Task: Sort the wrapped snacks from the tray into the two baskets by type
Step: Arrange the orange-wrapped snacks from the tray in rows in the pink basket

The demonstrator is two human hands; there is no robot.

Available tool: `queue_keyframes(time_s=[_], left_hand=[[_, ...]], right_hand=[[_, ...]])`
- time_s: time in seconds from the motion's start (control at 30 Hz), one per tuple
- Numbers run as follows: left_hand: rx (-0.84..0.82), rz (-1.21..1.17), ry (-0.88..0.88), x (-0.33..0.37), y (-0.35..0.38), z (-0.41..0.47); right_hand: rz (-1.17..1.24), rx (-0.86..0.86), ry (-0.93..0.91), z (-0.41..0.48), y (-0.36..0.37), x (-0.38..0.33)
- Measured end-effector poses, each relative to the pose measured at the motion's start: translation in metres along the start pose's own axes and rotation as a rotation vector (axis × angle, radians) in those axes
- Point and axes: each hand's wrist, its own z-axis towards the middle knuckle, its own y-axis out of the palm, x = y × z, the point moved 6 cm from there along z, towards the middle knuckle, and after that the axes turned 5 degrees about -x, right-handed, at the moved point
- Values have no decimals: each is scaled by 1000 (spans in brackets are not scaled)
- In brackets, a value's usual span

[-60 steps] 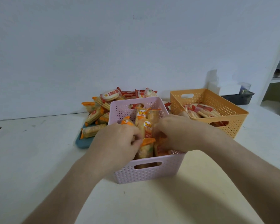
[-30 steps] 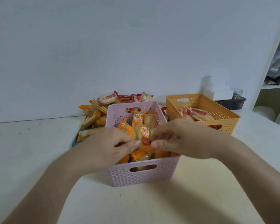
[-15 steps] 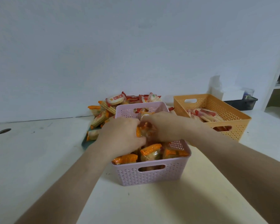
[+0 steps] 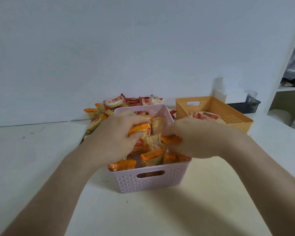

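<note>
A: Where are the snacks, and how are they held?
B: A bunch of orange-ended packets (image 4: 140,129) is gripped by the left hand (image 4: 116,140) over the pink basket (image 4: 148,182). The right hand (image 4: 196,138) is blurred, so its grip cannot be told. The unsorted pile (image 4: 116,103) is seen at 12 o'clock, behind that basket.
A: What could be spoiled?
B: Slippery wrappers could be squeezed out and dropped onto the tabletop (image 4: 41,159), or the light basket tipped by pressing; the orange basket (image 4: 232,114) at 2 o'clock could be knocked
</note>
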Motion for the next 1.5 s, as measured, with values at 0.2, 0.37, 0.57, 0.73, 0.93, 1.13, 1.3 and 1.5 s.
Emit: queue_keyframes(time_s=[0.2, 0.37, 0.57, 0.73, 0.93, 1.13, 1.3, 1.5], left_hand=[[36, 122, 63, 14, 0, -1], [192, 56, 96, 19, -18, -11], [-169, -92, 21, 9, 21, 4], [-567, -161, -1, 7, 53, -1], [-792, -109, 16, 6, 45, -2], [-163, 240, -132, -25, -13, 25], [-459, 610, -134, -35, 33, 27], [-178, 149, -158, -24, -8, 25]], right_hand=[[-50, -128, 46, 6, 22, -7], [-79, -188, 74, 7, 24, -5], [-88, -203, 60, 9, 21, -6], [69, -280, 46, 5, 11, 1], [160, 38, -22, 31, -27, 13], [-44, -294, -102, 77, 0, -7], [-170, -425, -142, 85, 26, -15], [67, -279, -181, 79, 11, -10]])
